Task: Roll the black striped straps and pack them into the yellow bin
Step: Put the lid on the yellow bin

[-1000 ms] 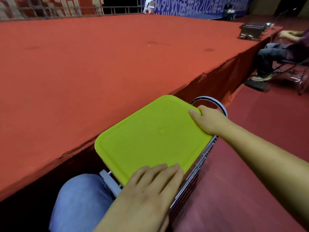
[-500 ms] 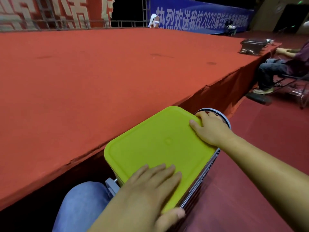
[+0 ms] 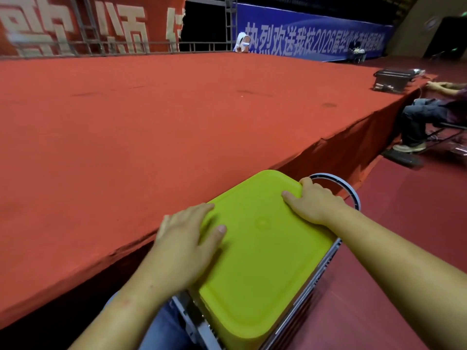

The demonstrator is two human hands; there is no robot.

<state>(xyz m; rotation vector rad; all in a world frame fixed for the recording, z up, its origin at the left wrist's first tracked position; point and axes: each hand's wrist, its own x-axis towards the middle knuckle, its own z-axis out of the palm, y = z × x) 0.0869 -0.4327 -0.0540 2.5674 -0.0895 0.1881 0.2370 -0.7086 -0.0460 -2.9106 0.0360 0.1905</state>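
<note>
A yellow-green lid [image 3: 262, 251] covers the yellow bin, so the bin's inside is hidden and no black striped straps are in sight. My left hand [image 3: 184, 236] holds the lid's left edge, thumb lying on top and fingers down over the side. My right hand [image 3: 316, 200] grips the far right corner, thumb on top and fingers curled over the rim. The bin rests on a metal frame [image 3: 313, 281] beside my lap.
A big red carpeted stage [image 3: 151, 127] fills the left and middle, its edge right beside the bin. A round metal ring [image 3: 353, 195] sticks out behind the lid. A seated person [image 3: 419, 117] and a dark case [image 3: 394, 79] are at the far right. Red floor lies to the right.
My left hand slid from the lid's near edge to its left edge. The right hand stayed on the far right corner. The view tilted up.
</note>
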